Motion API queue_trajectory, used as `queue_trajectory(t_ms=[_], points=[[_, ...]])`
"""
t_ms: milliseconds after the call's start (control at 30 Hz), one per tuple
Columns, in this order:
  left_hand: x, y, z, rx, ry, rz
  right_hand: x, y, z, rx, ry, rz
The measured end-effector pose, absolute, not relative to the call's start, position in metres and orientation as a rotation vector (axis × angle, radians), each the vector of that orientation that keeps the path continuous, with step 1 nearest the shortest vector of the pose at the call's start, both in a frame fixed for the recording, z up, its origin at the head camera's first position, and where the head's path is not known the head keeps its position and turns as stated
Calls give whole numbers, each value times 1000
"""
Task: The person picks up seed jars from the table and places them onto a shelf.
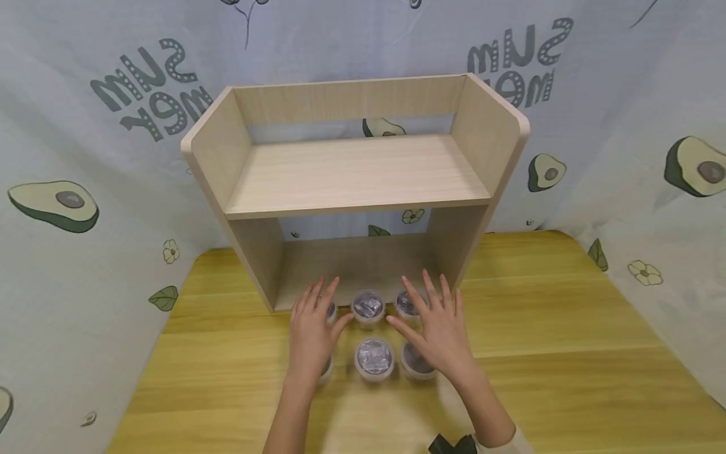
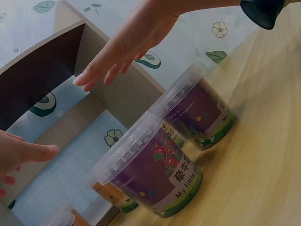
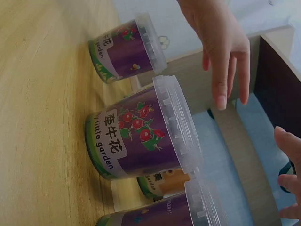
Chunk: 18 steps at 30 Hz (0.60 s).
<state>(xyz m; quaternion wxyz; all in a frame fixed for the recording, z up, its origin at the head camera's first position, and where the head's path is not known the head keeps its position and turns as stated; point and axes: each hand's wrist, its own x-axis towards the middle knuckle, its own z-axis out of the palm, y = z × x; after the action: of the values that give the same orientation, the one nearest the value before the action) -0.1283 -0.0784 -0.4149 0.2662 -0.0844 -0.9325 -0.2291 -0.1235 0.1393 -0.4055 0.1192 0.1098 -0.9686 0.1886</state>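
Observation:
Lidded plastic cups of the "My little garden" kind stand in two rows on the table. My left hand [image 1: 311, 337] is stretched over the left side of the group, partly hiding a back cup [image 1: 331, 312] and a front cup [image 1: 326, 371]. My right hand [image 1: 441, 331], fingers spread, hovers over the right back cup [image 1: 405, 306] and right front cup [image 1: 416, 362]. Between the hands are a middle back cup [image 1: 368, 307] and a middle front cup [image 1: 374, 358]. In the right wrist view, a front cup [image 3: 136, 132] has a purple label; an orange-labelled cup [image 3: 169, 182] shows behind it.
Behind the cups stands a two-tier light wood shelf [image 1: 357, 173], its lower board [image 1: 351, 258] bordering the back row. The yellowish wood table [image 1: 544, 353] extends to both sides. A patterned cloth [image 1: 612, 208] hangs around the back and sides.

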Motion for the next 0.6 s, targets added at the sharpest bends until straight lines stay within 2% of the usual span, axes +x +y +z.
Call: queue_trajectory(t_ms=[267,600], points=[[-140,-93,-426,-131,-2258,-961,-124,139,-406,355,-2806,581],[-147,-137,-433,246,-1906,-1324,-127,141,-404,382,-2642,823]])
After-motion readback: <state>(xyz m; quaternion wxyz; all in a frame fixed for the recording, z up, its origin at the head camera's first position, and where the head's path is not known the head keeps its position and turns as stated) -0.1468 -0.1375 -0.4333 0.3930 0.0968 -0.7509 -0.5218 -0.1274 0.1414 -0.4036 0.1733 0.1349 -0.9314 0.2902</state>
